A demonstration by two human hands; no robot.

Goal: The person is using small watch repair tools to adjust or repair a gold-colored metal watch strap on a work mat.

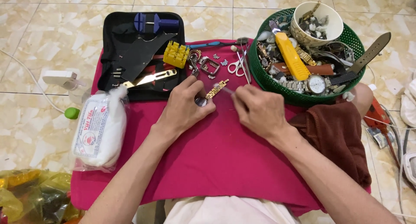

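Observation:
My left hand [184, 106] pinches a small watch with a gold link bracelet [216, 89] over a magenta cloth [208, 159]. The bracelet sticks up and to the right from my fingers. My right hand [255, 109] holds a thin stick with a white tip [224, 89], and the tip touches the bracelet. Both hands meet at the middle of the cloth.
A black tool case [130, 55] with a blue tool, yellow block and metal blade lies at back left. Small scissors [237, 67] and tweezers lie behind the hands. A green basket [260, 76] of watches and straps stands at right. A cotton wool bag [100, 130] lies at left.

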